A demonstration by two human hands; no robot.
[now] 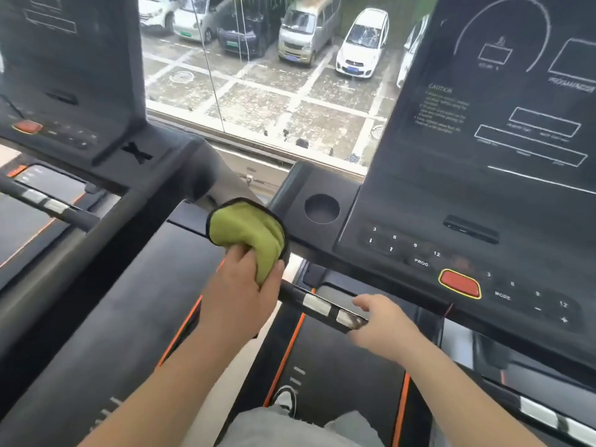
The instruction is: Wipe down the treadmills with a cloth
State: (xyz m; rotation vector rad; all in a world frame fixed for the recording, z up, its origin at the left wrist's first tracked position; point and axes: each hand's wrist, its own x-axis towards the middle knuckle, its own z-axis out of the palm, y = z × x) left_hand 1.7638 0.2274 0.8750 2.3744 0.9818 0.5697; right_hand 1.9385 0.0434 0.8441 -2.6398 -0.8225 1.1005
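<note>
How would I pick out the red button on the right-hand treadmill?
Start at the big dark console on the right, printed with white boxes. Go down to its numbered keys: the red button sits between PROG and MODE. Alone among black keys, it has a yellow rim.

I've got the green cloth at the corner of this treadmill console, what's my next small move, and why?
Probably sweep the green black-edged cloth, gripped in your left hand, rightward over the black console shelf toward its round cup holder: the cloth sits at the shelf's left corner, with your right hand by the crossbar.
</note>
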